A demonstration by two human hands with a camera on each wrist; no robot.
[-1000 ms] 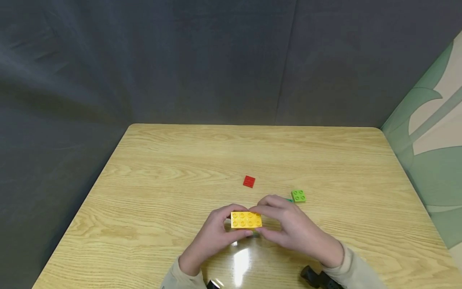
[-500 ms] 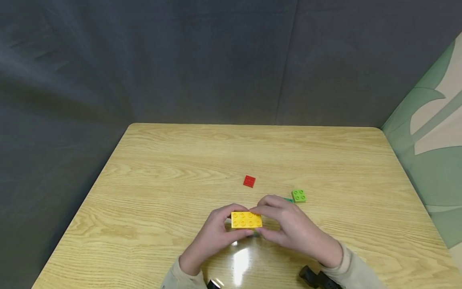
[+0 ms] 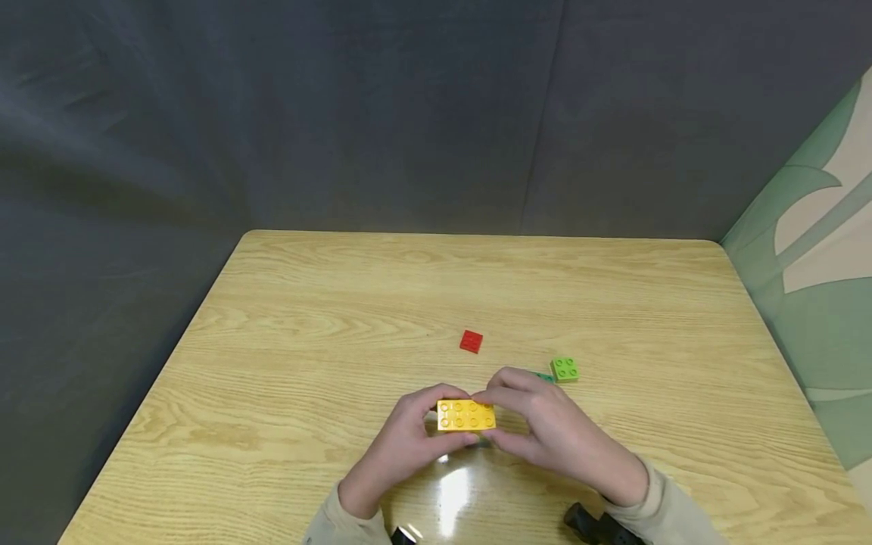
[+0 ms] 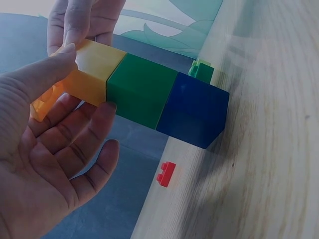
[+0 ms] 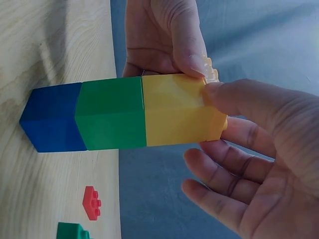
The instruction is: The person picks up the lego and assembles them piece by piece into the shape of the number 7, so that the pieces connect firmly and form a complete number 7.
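Note:
Both hands pinch a yellow brick [image 3: 466, 415] with two rows of studs on top. It is the top of an upright stack: beneath it come a green brick [image 4: 142, 89] and, lowest at the table, a blue brick [image 4: 192, 112]. In the head view the yellow brick hides most of the lower two. The left hand [image 3: 411, 430] has thumb and fingers on the yellow brick's near and far sides, toward its left end. From the right, the right hand [image 3: 548, 424] grips the same brick's right end between thumb and fingers.
Farther back on the wooden table [image 3: 306, 363] lies a flat red brick [image 3: 471, 341]. A light green brick [image 3: 564, 369] sits beyond the right hand, beside a darker green piece [image 3: 544, 377] partly hidden by that hand. A dark curtain [image 3: 409, 121] hangs behind the table.

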